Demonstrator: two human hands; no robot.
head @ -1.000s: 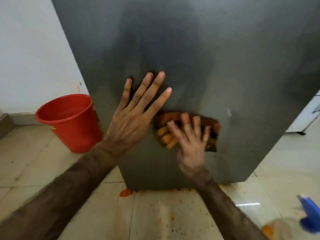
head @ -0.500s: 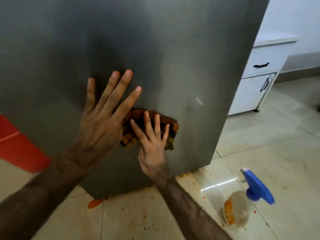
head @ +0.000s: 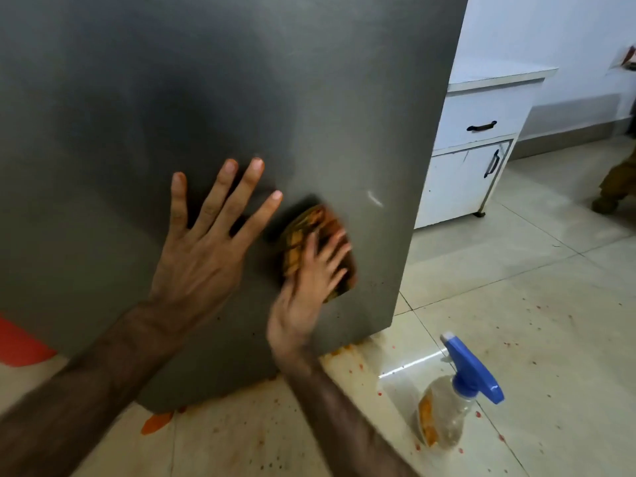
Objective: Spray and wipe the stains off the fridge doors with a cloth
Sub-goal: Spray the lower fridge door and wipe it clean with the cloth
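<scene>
Fridge door (head: 309,98) stands upright ahead, the stained cloth (head: 309,232) pinned flat against its lower right under the right hand (head: 309,280), fingers straight, beside the left hand (head: 206,249) braced flat, holding nothing.

fridge door (head: 241,80): plain grey
cloth (head: 303,232): orange-brown, checked
spray bottle (head: 457,401): clear, blue head
cabinet (head: 457,187): white, black handles
floor (head: 516,304): cream tiles, red specks

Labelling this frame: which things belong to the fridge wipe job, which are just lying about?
In use: grey metal fridge door; stained orange-brown cloth under right hand; left hand flat on door; blue-topped clear spray bottle.
Idle: white drawer cabinet; red plastic bucket.
</scene>
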